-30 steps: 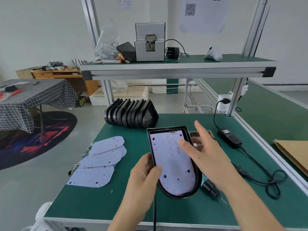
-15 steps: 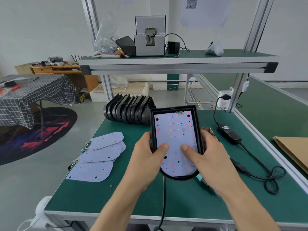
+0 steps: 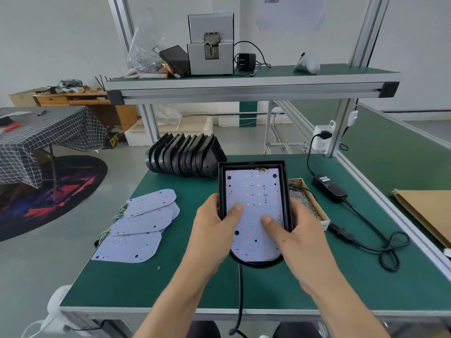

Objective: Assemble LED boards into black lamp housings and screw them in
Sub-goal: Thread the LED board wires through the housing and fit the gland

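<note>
LED board (image 3: 252, 211) under both thumbs

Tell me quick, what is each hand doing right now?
Left hand: grips the black plastic lamp housing, thumb pressing the pale LED board inside.
Right hand: grips the housing's other side, thumb on the board.

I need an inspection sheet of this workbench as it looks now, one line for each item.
Surface: green bench top.
Job's things: LED board sits in black housing; spare boards; row of housings; box of screws.
Clutter: nothing seen.
Grippers: left hand and right hand grip the housing, thumbs pressing the board.
Cables: power adapter, coiled cord.
Surroundings: shelf, grey machine.
</note>
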`<state>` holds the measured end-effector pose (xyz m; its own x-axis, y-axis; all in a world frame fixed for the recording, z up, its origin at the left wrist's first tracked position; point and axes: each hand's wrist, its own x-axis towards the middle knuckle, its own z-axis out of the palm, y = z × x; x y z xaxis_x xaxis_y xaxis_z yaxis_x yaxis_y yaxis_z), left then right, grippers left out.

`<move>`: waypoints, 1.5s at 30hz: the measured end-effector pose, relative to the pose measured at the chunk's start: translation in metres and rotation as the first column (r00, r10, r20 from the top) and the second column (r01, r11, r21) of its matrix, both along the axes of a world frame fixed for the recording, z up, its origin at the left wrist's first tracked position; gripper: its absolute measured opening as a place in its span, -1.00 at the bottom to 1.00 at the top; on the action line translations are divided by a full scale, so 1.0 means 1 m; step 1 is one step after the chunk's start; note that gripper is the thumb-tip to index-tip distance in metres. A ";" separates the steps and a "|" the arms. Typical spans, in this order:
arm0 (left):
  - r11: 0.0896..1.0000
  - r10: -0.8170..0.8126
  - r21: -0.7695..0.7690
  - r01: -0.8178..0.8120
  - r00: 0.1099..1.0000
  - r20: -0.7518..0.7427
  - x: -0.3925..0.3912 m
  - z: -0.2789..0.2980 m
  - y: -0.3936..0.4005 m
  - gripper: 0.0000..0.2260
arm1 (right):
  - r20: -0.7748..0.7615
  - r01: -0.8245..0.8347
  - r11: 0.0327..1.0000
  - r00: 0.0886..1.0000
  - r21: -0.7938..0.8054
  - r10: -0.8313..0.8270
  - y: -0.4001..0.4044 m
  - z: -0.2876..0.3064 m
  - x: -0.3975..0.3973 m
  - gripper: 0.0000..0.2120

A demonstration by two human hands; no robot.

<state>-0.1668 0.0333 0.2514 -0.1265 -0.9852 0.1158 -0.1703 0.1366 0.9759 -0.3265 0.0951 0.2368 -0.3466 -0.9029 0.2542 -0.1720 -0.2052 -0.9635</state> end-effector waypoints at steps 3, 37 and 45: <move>1.000 0.027 0.007 -0.027 1.000 0.007 -0.003 -0.002 0.004 -0.85 | 0.050 -0.012 0.999 0.999 0.030 0.010 0.004 -0.006 0.000 -0.73; 0.969 -0.150 0.198 0.149 0.989 -0.007 0.011 -0.036 -0.001 -0.54 | 0.157 0.000 0.987 0.987 0.160 -0.026 0.006 -0.041 0.004 -0.76; 0.964 -0.030 0.265 0.010 0.997 0.073 0.015 -0.079 -0.015 -0.87 | -0.290 0.024 0.932 0.953 0.361 0.088 -0.013 -0.057 -0.006 -0.82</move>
<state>-0.1517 0.0181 0.1726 -0.1449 -0.9765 -0.1594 -0.2451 -0.1207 0.9619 -0.3323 0.0825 0.1800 -0.2753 -0.9614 -0.0003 -0.4594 0.1319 -0.8784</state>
